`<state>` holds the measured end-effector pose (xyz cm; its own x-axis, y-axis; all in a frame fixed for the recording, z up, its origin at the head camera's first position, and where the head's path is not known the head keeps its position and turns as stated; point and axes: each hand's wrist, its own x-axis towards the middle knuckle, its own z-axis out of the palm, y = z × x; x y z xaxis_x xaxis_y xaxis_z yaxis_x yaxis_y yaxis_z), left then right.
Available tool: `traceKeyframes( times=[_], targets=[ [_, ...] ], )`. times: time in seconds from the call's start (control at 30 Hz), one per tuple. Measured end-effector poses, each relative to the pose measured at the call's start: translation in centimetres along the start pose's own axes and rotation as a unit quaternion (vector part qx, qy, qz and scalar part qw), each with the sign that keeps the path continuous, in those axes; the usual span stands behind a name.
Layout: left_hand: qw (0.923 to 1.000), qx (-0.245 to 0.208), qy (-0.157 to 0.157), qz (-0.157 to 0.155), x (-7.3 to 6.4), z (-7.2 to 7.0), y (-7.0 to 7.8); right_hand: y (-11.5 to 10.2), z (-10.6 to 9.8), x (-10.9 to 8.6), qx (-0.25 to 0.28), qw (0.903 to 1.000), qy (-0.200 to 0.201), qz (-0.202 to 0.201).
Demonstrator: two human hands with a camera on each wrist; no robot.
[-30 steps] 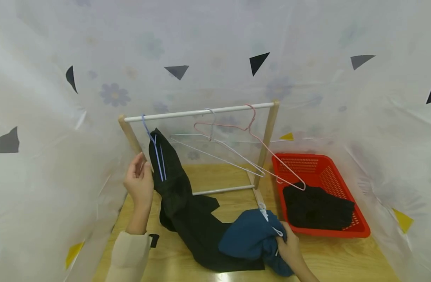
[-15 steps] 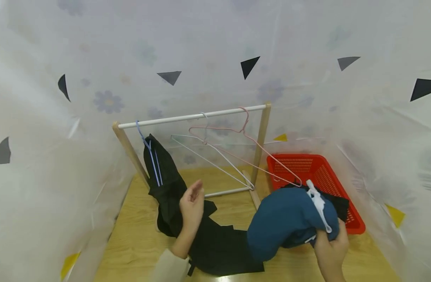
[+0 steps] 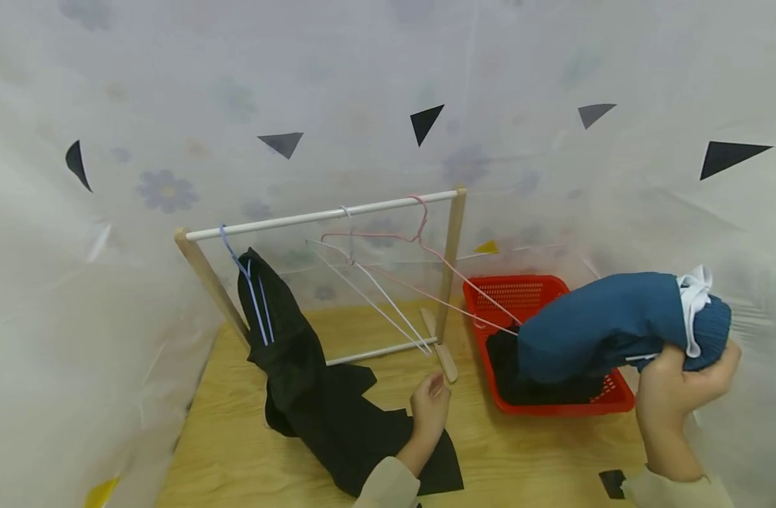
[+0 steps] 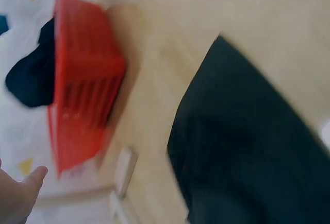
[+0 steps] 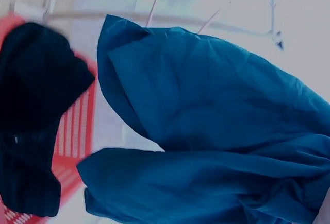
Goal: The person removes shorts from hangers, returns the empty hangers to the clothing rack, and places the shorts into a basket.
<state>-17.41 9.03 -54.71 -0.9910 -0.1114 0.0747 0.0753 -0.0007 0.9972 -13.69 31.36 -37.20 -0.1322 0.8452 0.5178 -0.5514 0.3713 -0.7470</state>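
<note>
My right hand grips a pair of blue shorts by its elastic waistband, where a white drawstring shows. The shorts stretch leftward over the red basket, and both leg openings show in the right wrist view. With nothing in it, my left hand hovers over a black garment, its fingers loosely curled. That garment hangs from a blue hanger at the rack's left end, its lower part spread on the table. Inside the basket lies dark clothing, partly hidden by the shorts.
The white-railed rack with wooden posts also carries a white hanger and a pink hanger. The pink one reaches over the basket. Patterned sheeting closes off the back and sides of the wooden table.
My right hand has lifted the blue shorts off the black garment and carried them right, over the basket. My left hand has moved right from beside the blue hanger. The view has shifted slightly.
</note>
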Motion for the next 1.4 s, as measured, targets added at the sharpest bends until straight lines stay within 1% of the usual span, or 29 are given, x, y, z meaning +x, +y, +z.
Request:
traceKeyframes(
  times=[0.1,0.2,0.27,0.37,0.43,0.47,0.5,0.53,0.57,0.67,0.7,0.73,0.77,0.8,0.83,0.87,0.9,0.93,0.97,1.0,1.03,1.1,1.17,1.2,1.23,1.27,1.3,1.33,1.4],
  targets=[
    [0.9997,0.012,-0.018,-0.008,-0.8,1.7,-1.0,1.6,1.7,0.2,-0.012,0.9997,0.006,0.018],
    [0.9991,0.021,-0.028,-0.023,-1.4,3.2,-1.8,5.5,2.8,-0.1,-0.066,0.9973,-0.030,0.013],
    [0.9980,0.020,-0.037,-0.048,-1.8,4.1,-2.1,8.2,3.4,-0.6,-0.098,0.9938,-0.051,0.012],
    [0.9947,0.005,-0.065,-0.080,-2.4,5.1,-2.2,11.9,3.3,-1.6,-0.162,0.9806,-0.110,0.002],
    [0.9921,-0.004,-0.086,-0.091,-2.8,5.6,-2.2,13.9,2.8,-2.3,-0.207,0.9630,-0.172,0.012],
    [0.9915,-0.005,-0.095,-0.089,-2.9,5.8,-2.1,14.8,2.4,-2.6,-0.236,0.9481,-0.213,0.018],
    [0.9912,-0.007,-0.099,-0.088,-3.0,6.0,-2.0,15.5,1.9,-2.9,-0.265,0.9283,-0.259,0.034],
    [0.9913,-0.002,-0.104,-0.080,-3.2,6.1,-1.9,16.1,1.4,-3.2,-0.298,0.9016,-0.309,0.056],
    [0.9913,0.000,-0.105,-0.078,-3.3,6.2,-1.8,16.6,0.9,-3.3,-0.332,0.8684,-0.362,0.071],
    [0.9903,0.000,-0.111,-0.084,-3.5,6.3,-1.6,17.6,-0.7,-3.8,-0.395,0.7510,-0.518,0.111],
    [0.9895,-0.003,-0.114,-0.088,-3.6,6.2,-1.5,17.9,-1.1,-3.9,-0.401,0.7181,-0.557,0.118],
    [0.9889,-0.001,-0.119,-0.088,-3.6,6.2,-1.5,18.2,-1.4,-4.0,-0.403,0.6914,-0.587,0.121],
    [0.9879,-0.007,-0.122,-0.096,-3.6,6.1,-1.5,18.5,-1.5,-4.1,-0.399,0.6726,-0.611,0.120],
    [0.9872,-0.006,-0.125,-0.099,-3.6,6.0,-1.6,18.7,-1.6,-4.3,-0.394,0.6612,-0.628,0.115],
    [0.9865,-0.006,-0.126,-0.104,-3.6,5.9,-1.6,18.9,-1.7,-4.4,-0.390,0.6541,-0.639,0.111],
    [0.9863,-0.002,-0.129,-0.102,-3.6,5.8,-1.6,19.1,-1.6,-4.5,-0.388,0.6533,-0.642,0.102],
    [0.9860,-0.003,-0.130,-0.104,-3.5,5.8,-1.6,19.1,-1.5,-4.6,-0.390,0.6550,-0.640,0.095],
    [0.9859,-0.001,-0.131,-0.104,-3.5,5.7,-1.7,19.1,-1.3,-4.7,-0.393,0.6613,-0.633,0.089],
    [0.9857,-0.004,-0.130,-0.107,-3.4,5.7,-1.7,18.9,-1.0,-4.7,-0.399,0.6729,-0.617,0.086],
    [0.9863,-0.002,-0.129,-0.103,-3.3,5.6,-1.7,18.7,-0.8,-4.8,-0.403,0.6909,-0.594,0.088],
    [0.9869,-0.002,-0.127,-0.100,-3.2,5.6,-1.8,18.4,-0.5,-4.8,-0.403,0.7187,-0.560,0.087],
    [0.9886,0.001,-0.120,-0.091,-3.0,5.4,-1.7,17.7,0.2,-4.9,-0.381,0.7908,-0.471,0.091],
    [0.9908,0.012,-0.115,-0.070,-2.8,4.8,-1.7,16.7,0.8,-5.1,-0.332,0.8646,-0.367,0.089],
    [0.9918,0.017,-0.114,-0.055,-2.7,4.4,-1.6,16.1,1.1,-5.2,-0.302,0.8938,-0.320,0.083],
    [0.9923,0.024,-0.114,-0.042,-2.6,4.0,-1.4,15.5,1.3,-5.4,-0.273,0.9172,-0.280,0.074],
    [0.9924,0.029,-0.117,-0.029,-2.5,3.4,-1.2,14.8,1.5,-5.5,-0.244,0.9347,-0.249,0.070],
    [0.9919,0.035,-0.121,-0.012,-2.3,2.9,-1.0,14.0,1.7,-5.6,-0.219,0.9470,-0.226,0.065],
    [0.9912,0.042,-0.125,0.005,-2.2,2.2,-0.7,13.2,1.9,-5.8,-0.195,0.9562,-0.209,0.061],
    [0.9879,0.060,-0.136,0.046,-1.9,1.0,0.2,11.6,2.1,-6.2,-0.154,0.9673,-0.197,0.040]
  ],
)
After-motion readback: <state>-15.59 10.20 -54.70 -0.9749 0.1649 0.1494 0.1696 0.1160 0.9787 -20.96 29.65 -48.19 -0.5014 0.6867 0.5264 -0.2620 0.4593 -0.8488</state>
